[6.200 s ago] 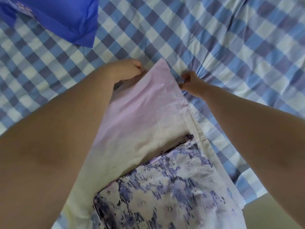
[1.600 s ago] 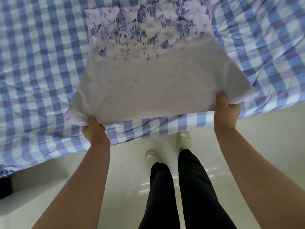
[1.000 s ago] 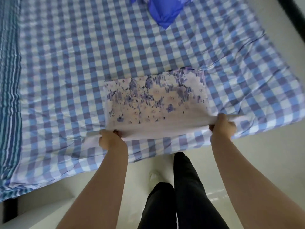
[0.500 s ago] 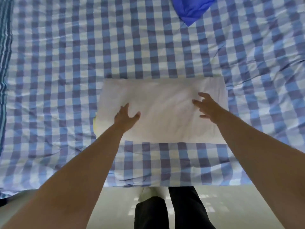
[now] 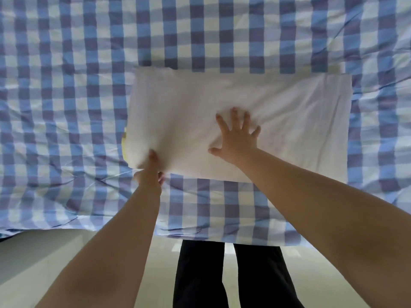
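Fingers (image 5: pixel 152 157) of the left hand (image 5: pixel 148 174) pinch the near-left corner of the white rectangular fabric pillow (image 5: pixel 289 121), which lies flat on the blue-and-white checked bedsheet (image 5: pixel 66 107), long axis left to right, faintly creased. The right hand (image 5: pixel 236 141), fingers spread, presses its middle.

The left forearm (image 5: pixel 115 236) stretched from the lower left of the frame up toward the centre, narrowing to a wrist just left of the middle. The left hand (image 5: pixel 148 172) pinched the near left corner of the white pillow (image 5: pixel 278 103). Its thumb (image 5: pixel 152 154) lay on top, pointing up the frame, and its fingers were curled underneath with only their tips showing. The right forearm (image 5: pixel 311 203) reached in from the lower right edge, slanting up and to the left. The right hand (image 5: pixel 236 140) lay palm down near the centre of the frame, fingers straight and spread wide, thumb out to the left, pressing flat on the pillow.
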The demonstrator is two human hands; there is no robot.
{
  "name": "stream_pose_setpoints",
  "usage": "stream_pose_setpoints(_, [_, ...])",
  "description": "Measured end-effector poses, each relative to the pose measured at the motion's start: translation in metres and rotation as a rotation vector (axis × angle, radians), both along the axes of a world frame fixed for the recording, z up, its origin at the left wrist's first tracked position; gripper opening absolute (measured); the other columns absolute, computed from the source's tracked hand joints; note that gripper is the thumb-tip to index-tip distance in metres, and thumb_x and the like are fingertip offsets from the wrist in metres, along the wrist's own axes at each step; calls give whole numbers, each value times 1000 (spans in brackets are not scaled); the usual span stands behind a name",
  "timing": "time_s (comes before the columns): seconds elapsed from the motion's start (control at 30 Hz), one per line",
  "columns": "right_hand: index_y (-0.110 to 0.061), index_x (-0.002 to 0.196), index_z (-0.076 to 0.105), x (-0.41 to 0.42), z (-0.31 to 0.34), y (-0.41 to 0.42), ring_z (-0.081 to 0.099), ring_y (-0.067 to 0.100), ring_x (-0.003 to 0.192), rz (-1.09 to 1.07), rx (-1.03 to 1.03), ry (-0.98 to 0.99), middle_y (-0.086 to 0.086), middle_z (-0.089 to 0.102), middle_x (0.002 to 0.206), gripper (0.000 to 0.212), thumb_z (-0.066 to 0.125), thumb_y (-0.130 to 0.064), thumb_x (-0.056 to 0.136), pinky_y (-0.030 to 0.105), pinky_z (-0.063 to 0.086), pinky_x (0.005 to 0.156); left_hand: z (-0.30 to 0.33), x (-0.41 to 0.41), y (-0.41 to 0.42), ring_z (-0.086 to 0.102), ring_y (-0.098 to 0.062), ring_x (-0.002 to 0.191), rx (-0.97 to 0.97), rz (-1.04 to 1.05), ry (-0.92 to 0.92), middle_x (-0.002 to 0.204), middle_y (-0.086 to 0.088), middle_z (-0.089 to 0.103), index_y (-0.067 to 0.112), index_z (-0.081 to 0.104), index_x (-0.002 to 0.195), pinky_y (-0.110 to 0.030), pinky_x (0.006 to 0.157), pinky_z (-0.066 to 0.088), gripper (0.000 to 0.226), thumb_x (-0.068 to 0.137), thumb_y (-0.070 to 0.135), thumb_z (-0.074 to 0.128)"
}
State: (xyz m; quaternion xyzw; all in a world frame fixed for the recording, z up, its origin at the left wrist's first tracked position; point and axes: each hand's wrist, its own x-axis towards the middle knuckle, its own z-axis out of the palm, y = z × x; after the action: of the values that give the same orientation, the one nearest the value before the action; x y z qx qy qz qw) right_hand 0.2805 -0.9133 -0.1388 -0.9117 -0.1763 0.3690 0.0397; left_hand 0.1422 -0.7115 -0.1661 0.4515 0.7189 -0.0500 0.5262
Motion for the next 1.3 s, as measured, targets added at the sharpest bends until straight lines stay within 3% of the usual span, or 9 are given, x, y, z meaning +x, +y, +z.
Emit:
stream_pose_setpoints(0.23, [-43,145,-20,12,-42,2,-21,36,143,-6,-95,138,0,-31,154,118,66,-68,68,71,8,107,-4,-13,32,67,-19,103,-234,154,-491,116,-5,69,16,57,123,-39,97,51,46,84,34,70])
stream_pose_setpoints(0.43, [-27,152,-6,-66,-31,-3,-7,38,145,-9,-91,-102,8,-11,159,72,40,-36,97,61,3,114,43,-7,27,63,-18,109,-228,55,-564,117,3,68,29,59,121,-34,85,53,35,88,17,62])
stream_pose_setpoints(0.57, [-25,149,-17,-126,-28,-27,-21,31,144,147,-143,102,0,-24,157,72,35,-28,99,51,-9,115,86,4,1,61,-13,112,-100,-160,-664,122,9,65,32,57,125,-34,95,50,43,87,12,61])
stream_pose_setpoints(0.67, [-26,152,10,-91,-7,-35,10,24,146,-235,143,443,0,1,160,62,38,-14,98,33,17,115,119,19,-44,62,0,96,68,-277,-574,104,14,66,34,59,102,-30,93,48,31,83,11,69])
stream_pose_setpoints(0.77, [-18,142,40,-39,37,-64,59,17,103,-981,709,632,11,55,135,44,48,-18,99,22,47,80,141,40,-104,61,4,92,244,-609,-627,104,12,64,38,55,102,-25,82,48,35,82,12,68])
stream_pose_setpoints(0.9, [-25,126,54,12,87,-143,64,21,108,-1331,1029,573,3,67,118,55,34,-63,92,40,46,94,133,57,-204,50,-21,115,577,-1319,-670,130,-5,49,17,51,121,-32,91,48,50,74,29,64])
stream_pose_setpoints(1.07, [-14,127,50,31,69,-204,54,24,113,-1186,577,355,3,59,117,75,46,-73,81,34,42,92,84,54,-290,31,-27,138,299,-1998,-285,150,-8,31,11,45,122,-45,103,39,48,86,37,63])
stream_pose_setpoints(1.17, [-11,133,41,20,35,-206,57,25,102,-1141,490,265,5,56,117,74,67,-55,79,29,44,73,76,63,-290,52,-24,112,358,-1874,-388,118,-2,57,14,50,111,-35,89,44,27,90,29,58])
stream_pose_setpoints(1.3, [-17,102,47,14,37,-188,59,23,84,-1095,513,13,-3,58,88,32,55,-46,90,32,45,70,64,76,-260,43,-25,131,805,-1566,-482,145,-5,43,15,53,125,-40,106,40,35,93,29,52])
